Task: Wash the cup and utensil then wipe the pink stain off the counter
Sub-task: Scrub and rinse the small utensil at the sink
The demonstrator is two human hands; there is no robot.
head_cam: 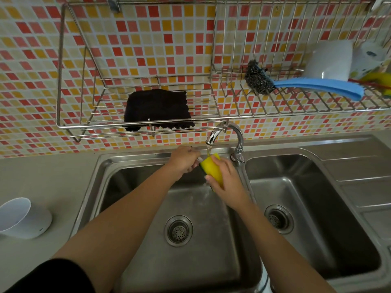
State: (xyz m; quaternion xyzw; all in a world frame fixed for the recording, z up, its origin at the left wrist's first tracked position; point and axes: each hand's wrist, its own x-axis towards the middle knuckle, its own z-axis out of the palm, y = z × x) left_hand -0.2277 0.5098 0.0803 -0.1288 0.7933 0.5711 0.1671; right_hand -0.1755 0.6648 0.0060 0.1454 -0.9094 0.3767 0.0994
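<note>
Over the left sink basin point(148, 240), my right hand point(225, 179) grips a yellow sponge point(212, 169) folded around a pale utensil point(198, 160). My left hand point(184, 158) holds the utensil's other end; most of the utensil is hidden. Water runs from the chrome tap point(224, 132) onto the sponge. A white cup point(23, 218) lies tilted on the grey counter point(42, 176) at the left. No pink stain shows in this view.
A wire wall rack point(63, 125) holds a black cloth point(157, 109). Further right on the rack are a steel scourer with a blue handle point(317, 85) and an upturned white cup point(330, 60). The right basin point(306, 208) and draining board point(359, 166) lie beyond.
</note>
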